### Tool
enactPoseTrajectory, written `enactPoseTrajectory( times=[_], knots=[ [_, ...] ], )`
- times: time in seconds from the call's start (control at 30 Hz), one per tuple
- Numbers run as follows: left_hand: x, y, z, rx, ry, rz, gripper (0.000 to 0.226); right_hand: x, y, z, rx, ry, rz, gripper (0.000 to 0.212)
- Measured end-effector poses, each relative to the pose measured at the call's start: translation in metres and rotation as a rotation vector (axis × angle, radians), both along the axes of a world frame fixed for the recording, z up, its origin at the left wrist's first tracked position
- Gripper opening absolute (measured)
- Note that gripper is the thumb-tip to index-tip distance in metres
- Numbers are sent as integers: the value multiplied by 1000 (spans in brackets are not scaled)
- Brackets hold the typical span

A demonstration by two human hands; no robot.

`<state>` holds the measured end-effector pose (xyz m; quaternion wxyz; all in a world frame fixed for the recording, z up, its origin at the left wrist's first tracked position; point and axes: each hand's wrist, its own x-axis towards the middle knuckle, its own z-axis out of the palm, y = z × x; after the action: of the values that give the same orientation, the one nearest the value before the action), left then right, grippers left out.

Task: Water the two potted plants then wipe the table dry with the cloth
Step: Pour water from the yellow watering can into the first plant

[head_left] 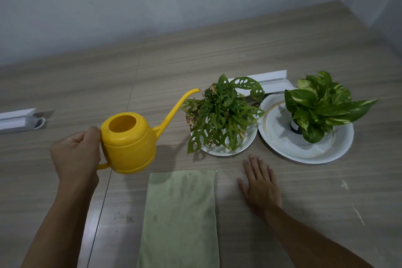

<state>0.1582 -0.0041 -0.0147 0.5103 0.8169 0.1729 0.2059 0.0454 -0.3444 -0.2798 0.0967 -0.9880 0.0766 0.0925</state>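
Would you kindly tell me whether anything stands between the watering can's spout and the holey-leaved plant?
Nothing visible does. The left hand holds the watering can, and its spout tip sits right by the holey-leaved plant, nothing between them.

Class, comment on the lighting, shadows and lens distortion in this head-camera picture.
Head view: dim, even light with no strong glare; the yellow watering can throws a soft shadow rightward onto the table; the wide-angle lens bows the table's far edge; nearby things look sharp.

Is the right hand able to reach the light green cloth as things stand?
Probably yes. The right hand lies flat and empty on the wooden table beside the light green cloth, with nothing between them.
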Motion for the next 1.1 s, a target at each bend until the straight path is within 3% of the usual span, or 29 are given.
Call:
enactPoseTrajectory(
  times=[1.1],
  knots=[
    [-11, -14, 26, 125, 19, -68, 36, -2, 1, 10, 30, -51, -24, 69]
  ],
)
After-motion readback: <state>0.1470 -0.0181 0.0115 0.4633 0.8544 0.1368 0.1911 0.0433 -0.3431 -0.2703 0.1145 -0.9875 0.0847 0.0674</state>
